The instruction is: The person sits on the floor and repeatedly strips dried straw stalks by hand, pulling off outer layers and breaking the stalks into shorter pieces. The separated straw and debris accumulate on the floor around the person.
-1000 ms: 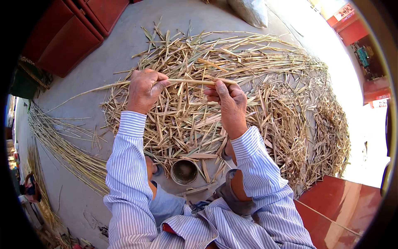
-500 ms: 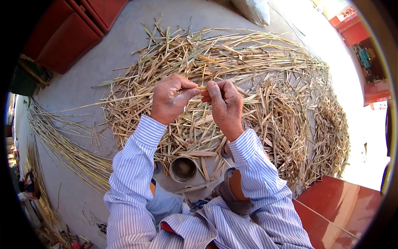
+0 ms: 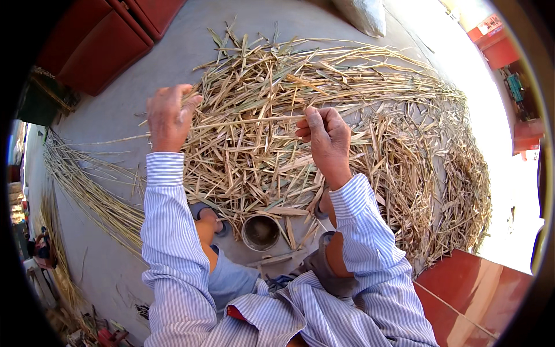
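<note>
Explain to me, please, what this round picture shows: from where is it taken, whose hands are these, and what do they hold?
The picture comes from a wide fisheye camera worn on a person's head and looking down, so straight edges bend near the rim. There is no machine here: the two arms in striped sleeves belong to the wearer, who appears to sit low, with bare knees showing at the bottom.

The left hand and the right hand are raised and apart, and between them they grip one long dry reed strip, stretched across.

Below them, on the grey floor, lies a large heap of dry stalks and husks. A thinner bundle of long stalks curves along the left. A small round cup stands near the knees. Red panels show in the upper left corner.
</note>
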`<state>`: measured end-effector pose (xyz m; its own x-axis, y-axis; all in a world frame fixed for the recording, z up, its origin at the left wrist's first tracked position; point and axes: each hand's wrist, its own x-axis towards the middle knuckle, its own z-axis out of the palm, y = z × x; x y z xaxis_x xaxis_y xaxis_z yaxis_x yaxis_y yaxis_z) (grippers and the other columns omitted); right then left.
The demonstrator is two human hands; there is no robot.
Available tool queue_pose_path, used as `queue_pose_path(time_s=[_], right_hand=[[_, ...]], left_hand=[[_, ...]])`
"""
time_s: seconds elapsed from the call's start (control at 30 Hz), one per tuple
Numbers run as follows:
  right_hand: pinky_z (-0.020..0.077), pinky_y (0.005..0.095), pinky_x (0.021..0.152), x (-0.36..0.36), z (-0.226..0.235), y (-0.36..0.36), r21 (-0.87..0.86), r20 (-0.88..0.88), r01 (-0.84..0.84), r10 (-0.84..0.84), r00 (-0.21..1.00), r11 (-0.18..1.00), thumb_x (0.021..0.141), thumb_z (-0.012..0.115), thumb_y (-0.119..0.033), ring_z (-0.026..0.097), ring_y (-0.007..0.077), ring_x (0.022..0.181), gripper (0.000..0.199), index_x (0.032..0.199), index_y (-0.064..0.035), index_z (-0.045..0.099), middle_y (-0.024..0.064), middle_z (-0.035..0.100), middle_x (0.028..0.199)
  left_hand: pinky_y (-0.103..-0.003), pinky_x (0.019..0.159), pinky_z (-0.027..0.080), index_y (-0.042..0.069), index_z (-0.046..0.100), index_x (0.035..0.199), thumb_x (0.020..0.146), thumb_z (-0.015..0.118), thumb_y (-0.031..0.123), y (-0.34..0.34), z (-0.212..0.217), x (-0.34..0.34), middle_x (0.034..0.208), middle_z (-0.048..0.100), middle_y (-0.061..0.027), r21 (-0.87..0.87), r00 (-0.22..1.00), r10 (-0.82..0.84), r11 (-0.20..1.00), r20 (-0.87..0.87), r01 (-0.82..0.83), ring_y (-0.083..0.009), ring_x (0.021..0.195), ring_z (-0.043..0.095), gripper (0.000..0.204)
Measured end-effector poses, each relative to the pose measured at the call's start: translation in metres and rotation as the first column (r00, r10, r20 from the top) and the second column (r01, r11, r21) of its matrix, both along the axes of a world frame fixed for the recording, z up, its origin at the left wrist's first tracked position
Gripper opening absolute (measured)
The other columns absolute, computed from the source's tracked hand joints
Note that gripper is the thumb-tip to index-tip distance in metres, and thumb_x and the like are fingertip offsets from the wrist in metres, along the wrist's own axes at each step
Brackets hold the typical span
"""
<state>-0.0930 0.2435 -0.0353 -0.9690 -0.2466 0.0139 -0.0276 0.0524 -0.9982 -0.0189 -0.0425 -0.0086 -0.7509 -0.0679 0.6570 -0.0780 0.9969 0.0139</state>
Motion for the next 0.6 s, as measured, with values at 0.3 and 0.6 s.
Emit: queue_pose_path(time_s=[0.3, 0.6], right_hand=[[0.0508, 0.0228, 0.056, -0.001, 0.011, -0.001, -0.166, 0.098, 0.064, -0.048, 0.994, 0.984, 0.097, 0.058, -0.024, 0.064, 0.0112, 0.063, 0.026, 0.089, 0.0006, 0.057, 0.0091, 0.067, 0.077], [0.0554, 0.0271, 0.064, -0.008, 0.004, 0.002, -0.421, 0.151, 0.196, -0.144, 0.978, 0.886, 0.101, 0.045, -0.04, 0.065, 0.0181, 0.07, 0.045, 0.093, 0.0028, 0.059, 0.0141, 0.067, 0.083]], left_hand=[[-0.03, 0.064, 0.049, 0.0, 0.069, 0.087, 0.084, 0.071, 0.017, 0.039, -0.017, -0.006, 0.076, 0.068, -0.0091, 0.768, 0.831, -0.531, 0.597, 0.164, 0.23, -0.0168, 0.071, 0.064, 0.018], [-0.04, 0.067, 0.046, 0.008, 0.067, 0.083, 0.082, 0.07, 0.022, 0.016, -0.035, 0.007, 0.071, 0.064, -0.0074, 0.412, 0.917, -0.388, 0.853, 0.09, 0.32, -0.0252, 0.066, 0.061, 0.015]])
